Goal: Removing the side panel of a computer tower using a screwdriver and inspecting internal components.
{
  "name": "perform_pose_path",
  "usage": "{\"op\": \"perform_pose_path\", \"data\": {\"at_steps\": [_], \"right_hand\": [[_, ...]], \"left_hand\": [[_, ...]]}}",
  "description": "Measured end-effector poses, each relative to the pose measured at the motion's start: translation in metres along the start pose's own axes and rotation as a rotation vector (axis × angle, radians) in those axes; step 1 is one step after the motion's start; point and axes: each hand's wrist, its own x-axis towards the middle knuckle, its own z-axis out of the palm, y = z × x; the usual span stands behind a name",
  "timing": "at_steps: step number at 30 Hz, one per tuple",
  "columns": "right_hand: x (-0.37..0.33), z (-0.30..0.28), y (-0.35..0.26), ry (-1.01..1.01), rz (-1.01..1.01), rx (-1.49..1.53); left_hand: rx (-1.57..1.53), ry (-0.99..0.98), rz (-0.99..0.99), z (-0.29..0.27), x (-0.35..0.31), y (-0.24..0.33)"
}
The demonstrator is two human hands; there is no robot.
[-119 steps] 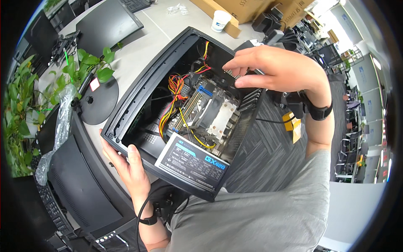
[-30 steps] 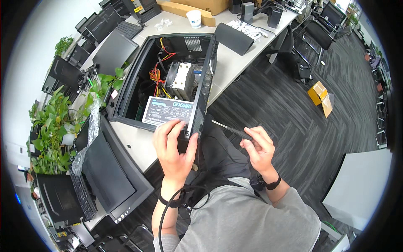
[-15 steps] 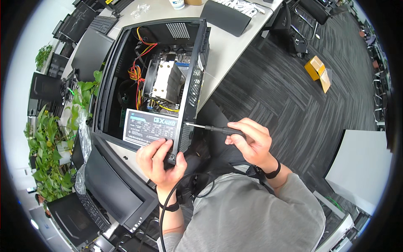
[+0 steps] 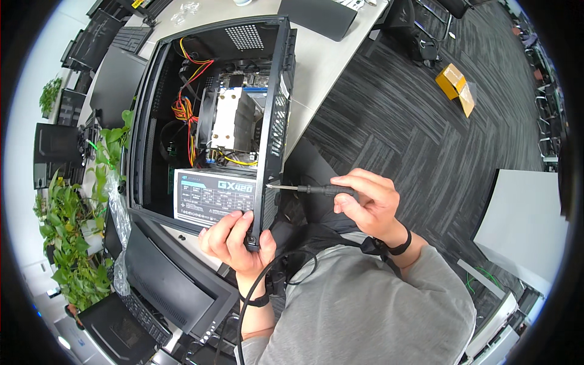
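Note:
An opened black computer case (image 4: 140, 121) lies on its side on the desk, its inside facing up. In its near corner sits a power supply (image 4: 214, 198) with a printed label. My left hand (image 4: 240, 246) grips that corner, fingers on the power supply's edge and thumb at the case's rear panel. A black-handled screwdriver (image 4: 313, 189) is held between the thumb and fingers of my right hand (image 4: 372, 207). Its shaft points left, level, with the tip at the rear panel beside the power supply. Whether a screw is under the tip is too small to tell.
Inside the case are a large cooler (image 4: 234, 120) and red, yellow and black cables (image 4: 184, 109). A monitor (image 4: 164, 277) and leafy plants (image 4: 70, 237) stand to the left. A black panel (image 4: 319, 17) lies on the desk's far part; an open yellow box (image 4: 453, 84) is on the floor.
The whole view has shifted a little, with the case now further up and left. Both hands keep their grips, and the screwdriver tip stays at the rear panel.

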Motion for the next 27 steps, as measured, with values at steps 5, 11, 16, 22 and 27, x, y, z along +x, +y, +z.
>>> {"op": "perform_pose_path", "data": {"at_steps": [5, 11, 16, 22, 27], "right_hand": [[-0.005, 0.001, -0.005, 0.001, 0.044, -0.014], [-0.008, 0.006, -0.011, 0.015, 0.123, 0.025], [-0.001, 0.0, -0.008, -0.021, -0.03, -0.065], [0.004, -0.006, -0.005, -0.095, -0.299, -0.343], [0.007, -0.005, -0.004, -0.081, -0.482, -0.471]], "left_hand": [[-0.012, 0.01, 0.003, 0.001, -0.003, -0.002], [-0.032, 0.013, -0.004, 0.002, -0.004, -0.003], [-0.038, -0.006, 0.0, -0.002, -0.003, -0.003], [-0.051, -0.011, -0.009, -0.002, -0.003, -0.003], [-0.052, -0.012, -0.016, -0.002, -0.004, -0.002]]}}
